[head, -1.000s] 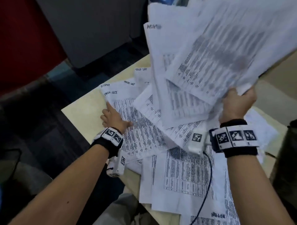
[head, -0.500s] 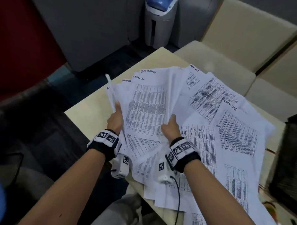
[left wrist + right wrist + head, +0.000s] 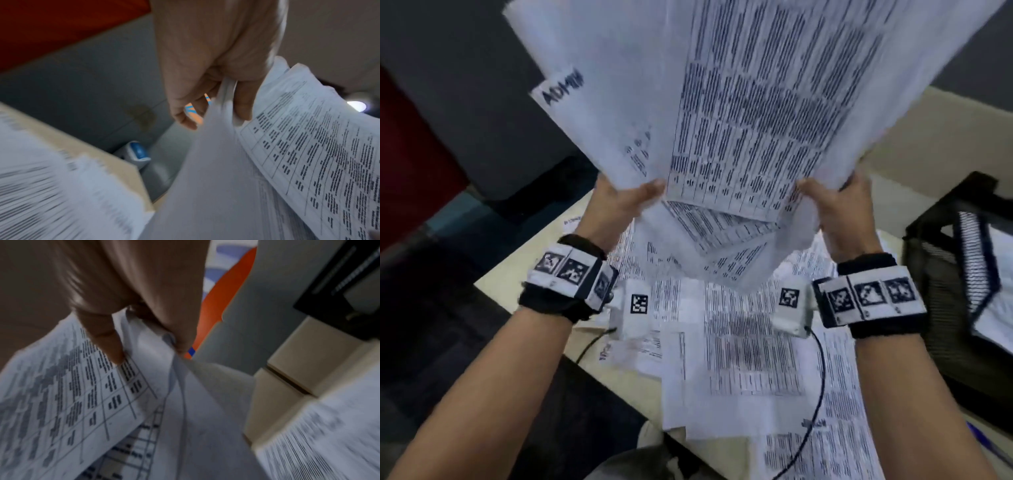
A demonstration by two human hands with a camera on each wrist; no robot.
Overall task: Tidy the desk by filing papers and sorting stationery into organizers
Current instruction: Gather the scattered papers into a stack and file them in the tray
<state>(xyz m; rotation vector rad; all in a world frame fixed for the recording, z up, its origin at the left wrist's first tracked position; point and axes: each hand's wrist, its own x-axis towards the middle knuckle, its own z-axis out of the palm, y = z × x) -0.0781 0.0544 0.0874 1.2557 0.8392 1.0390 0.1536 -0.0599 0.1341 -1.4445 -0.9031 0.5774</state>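
Observation:
A thick fan of printed sheets point(image 3: 739, 113) is raised upright above the desk. My left hand point(image 3: 626, 198) grips its lower left edge, thumb on the front. My right hand point(image 3: 832, 202) grips the lower right edge. In the left wrist view my left hand point(image 3: 216, 91) pinches the sheets point(image 3: 298, 154) between thumb and fingers. The right wrist view shows my right hand point(image 3: 133, 331) pinching the sheets point(image 3: 82, 386) likewise. More printed sheets point(image 3: 750, 342) lie scattered on the beige desk point(image 3: 517, 270) below.
A black mesh paper tray point(image 3: 941, 260) holding paper stands at the right of the desk. A blue pen point(image 3: 989, 445) lies at the lower right. A grey bin with a blue lid point(image 3: 137, 152) stands on the floor beyond the desk. Cream cushions point(image 3: 308, 356) flank the right.
Both hands have lifted the gathered sheets off the desk and stood them upright in front of the camera. Half a second ago the sheets lay fanned on the desk under my hands.

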